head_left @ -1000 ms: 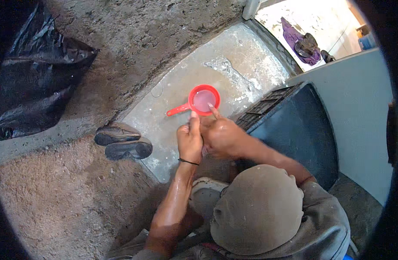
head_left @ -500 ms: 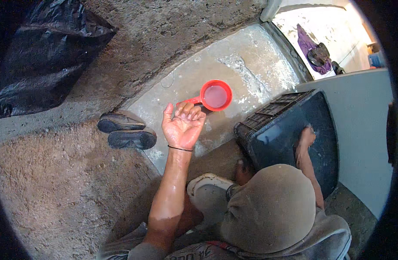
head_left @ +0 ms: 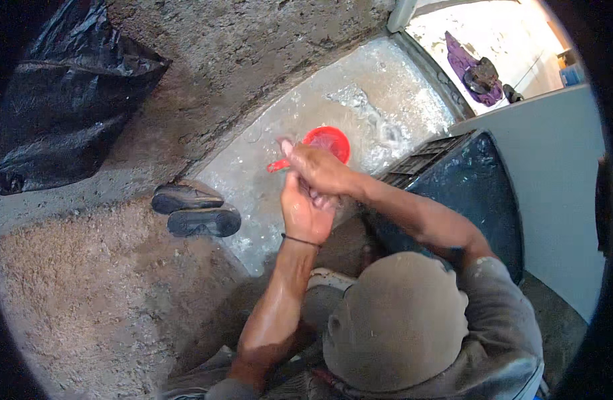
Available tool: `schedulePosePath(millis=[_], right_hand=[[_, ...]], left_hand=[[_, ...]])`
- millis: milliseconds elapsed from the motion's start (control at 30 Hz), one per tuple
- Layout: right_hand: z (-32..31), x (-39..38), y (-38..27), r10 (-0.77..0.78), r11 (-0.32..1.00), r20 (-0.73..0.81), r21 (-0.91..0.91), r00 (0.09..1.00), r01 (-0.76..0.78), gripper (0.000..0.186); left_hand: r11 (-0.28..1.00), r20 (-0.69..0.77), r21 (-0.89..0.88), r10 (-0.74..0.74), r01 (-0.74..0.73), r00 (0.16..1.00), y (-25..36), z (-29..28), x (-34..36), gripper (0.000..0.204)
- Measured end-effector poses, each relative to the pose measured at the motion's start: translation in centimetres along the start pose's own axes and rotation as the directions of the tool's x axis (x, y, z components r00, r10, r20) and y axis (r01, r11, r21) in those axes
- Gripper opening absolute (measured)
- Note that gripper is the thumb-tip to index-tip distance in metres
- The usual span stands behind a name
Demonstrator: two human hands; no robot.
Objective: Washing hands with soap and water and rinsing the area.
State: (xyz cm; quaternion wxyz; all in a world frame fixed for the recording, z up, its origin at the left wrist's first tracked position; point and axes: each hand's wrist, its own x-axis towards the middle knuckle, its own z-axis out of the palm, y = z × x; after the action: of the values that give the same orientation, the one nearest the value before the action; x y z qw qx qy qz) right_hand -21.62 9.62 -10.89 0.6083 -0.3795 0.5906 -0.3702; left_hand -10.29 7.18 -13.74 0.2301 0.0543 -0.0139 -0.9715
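My left hand (head_left: 305, 213) is turned palm upward, wet, with a dark cord at its wrist. My right hand (head_left: 316, 170) lies over its fingers; both are raised, touching each other, and blurred, so their finger shapes and anything between them cannot be made out. Beneath and just beyond them, a red long-handled cup (head_left: 341, 147) with pale liquid in it rests on the pale concrete slab (head_left: 246, 193), partly hidden by my right hand. A large dark plastic crate or tub (head_left: 466, 200) stands to the right, behind my right forearm.
A pair of shoes (head_left: 203, 222) lies at left. Black plastic sheeting (head_left: 56, 113) covers the upper left. A pale panel (head_left: 556, 187) borders the right. Beyond the doorway lie purple cloth (head_left: 458, 57) and dark items. A rounded grey cloth-covered shape (head_left: 393, 320) sits between my forearms.
My right hand has come from the dark crate back onto my left hand, which was cupped alone half a second ago. One second ago, both hands were also together.
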Motion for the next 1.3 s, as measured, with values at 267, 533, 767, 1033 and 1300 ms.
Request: schedulePosePath(millis=[267,533,767,1033,1300], right_hand=[[2.0,-4.8,1.3,-0.632,0.775,-0.255,-0.209,0.731,0.597,0.027],[0.7,-4.7,-0.8,-0.726,0.685,-0.443,-0.402,0.525,0.608,0.038],[1.2,-4.8,-2.5,-0.772,0.628,-0.439,-0.416,0.459,0.658,0.029],[0.7,-4.4,-2.3,-0.877,0.454,-0.425,-0.583,0.224,0.674,0.031],[0.1,-4.1,-2.2,-0.911,0.387,-0.374,-0.640,0.171,0.663,0.032]], left_hand=[[0.949,-0.121,0.060,0.313,-0.308,0.942,5.8,0.4,-0.7,0.022],[0.883,-0.018,0.264,0.407,-0.388,0.913,2.0,3.8,-0.5,0.032],[0.901,0.015,0.076,0.427,-0.427,0.904,0.3,5.1,-0.2,0.033],[0.891,0.131,0.154,0.410,-0.427,0.902,-0.2,5.6,1.2,0.029],[0.897,0.092,0.161,0.402,-0.412,0.911,-0.4,6.3,1.4,0.027]])
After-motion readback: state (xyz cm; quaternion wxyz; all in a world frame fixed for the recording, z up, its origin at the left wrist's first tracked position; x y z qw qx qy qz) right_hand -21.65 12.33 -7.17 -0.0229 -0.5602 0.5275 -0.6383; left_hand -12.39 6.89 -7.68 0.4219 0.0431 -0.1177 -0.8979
